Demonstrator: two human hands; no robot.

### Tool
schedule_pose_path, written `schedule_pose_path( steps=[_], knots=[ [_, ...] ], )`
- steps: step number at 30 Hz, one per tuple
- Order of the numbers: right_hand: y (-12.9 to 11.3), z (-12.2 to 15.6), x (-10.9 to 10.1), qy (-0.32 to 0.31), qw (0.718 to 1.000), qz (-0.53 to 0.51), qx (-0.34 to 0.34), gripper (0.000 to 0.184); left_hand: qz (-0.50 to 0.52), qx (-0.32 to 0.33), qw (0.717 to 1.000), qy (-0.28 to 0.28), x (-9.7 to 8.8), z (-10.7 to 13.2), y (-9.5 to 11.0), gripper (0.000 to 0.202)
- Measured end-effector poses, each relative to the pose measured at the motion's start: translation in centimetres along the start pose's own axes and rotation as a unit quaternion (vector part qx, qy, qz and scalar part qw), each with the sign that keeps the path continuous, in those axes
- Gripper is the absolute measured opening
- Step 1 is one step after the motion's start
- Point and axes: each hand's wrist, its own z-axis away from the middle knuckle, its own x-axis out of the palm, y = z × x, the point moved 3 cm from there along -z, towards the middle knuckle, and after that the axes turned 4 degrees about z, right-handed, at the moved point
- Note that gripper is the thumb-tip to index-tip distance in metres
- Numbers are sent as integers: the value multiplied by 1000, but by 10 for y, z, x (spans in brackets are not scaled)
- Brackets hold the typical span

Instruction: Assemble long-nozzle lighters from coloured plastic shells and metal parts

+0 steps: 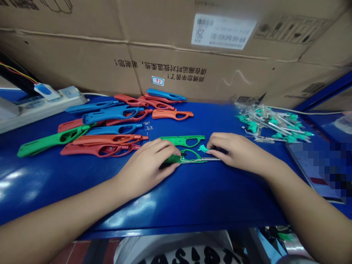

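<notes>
My left hand (154,165) is closed on the handle of a green lighter shell half (189,155), which lies on the blue table. A wire runs along this half, and a thin metal tube (210,159) sticks out of its right end. My right hand (233,150) pinches a small teal plastic piece (202,148) between thumb and fingers, just above the tube. Its thumb is close to the tube; whether they touch I cannot tell. Just behind lies a second green shell half (184,140), partly covered by my left fingers.
Several red, blue, orange and green lighter shells (112,114) lie at the left. Small screws (148,127) are scattered beside them. A pile of metal tubes with teal parts (275,124) sits at the right. A cardboard box (165,44) stands behind, a power strip (41,108) at left.
</notes>
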Motion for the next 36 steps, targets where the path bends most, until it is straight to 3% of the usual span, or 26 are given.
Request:
schedule_pose_path(
  steps=[10,25,36],
  knots=[
    [-21,-1,4,19,996,-88,-27,11,-10,-7,1000,12,5,0,-5,28],
    [-35,-2,4,61,995,67,-49,16,34,-18,999,5,6,0,-2,24],
    [-38,-7,13,54,997,-8,-62,17,39,-19,999,-8,6,0,0,23]
  ],
)
